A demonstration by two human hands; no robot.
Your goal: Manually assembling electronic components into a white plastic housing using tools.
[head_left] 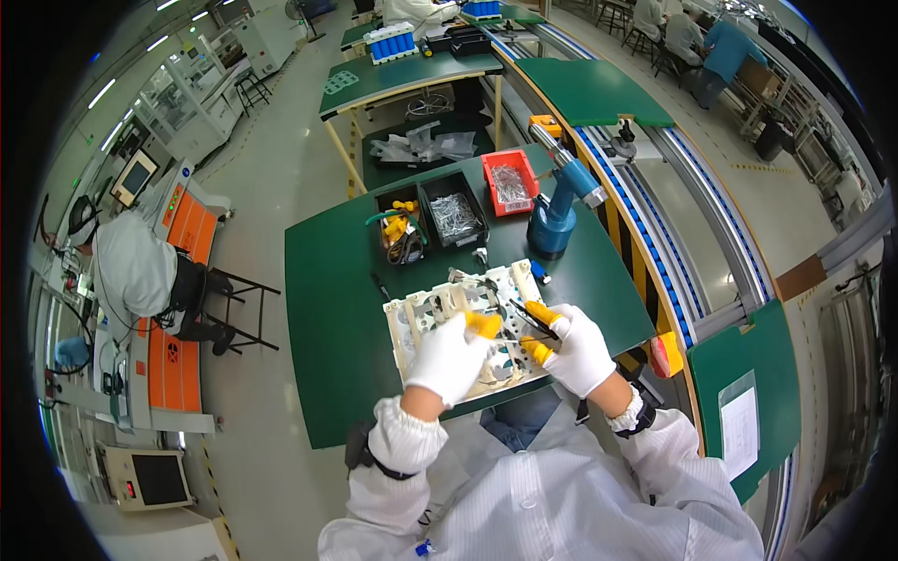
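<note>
A cream-white moulded plastic frame full of holes and ribs lies on the green table in front of me. My left hand, in a white glove with yellow fingertips, is over its left middle. The fingers are closed together, and what they pinch is hidden. On the frame's right side is my right hand, gloved the same way. Its thumb and forefinger curl around thin black wires that run over the frame. Where the wires end I cannot make out.
Behind the frame are a black bin of yellow parts and cables, a black bin of screws, a red bin of metal pieces and a blue power tool. A roller conveyor runs along the right. Several people work farther off.
</note>
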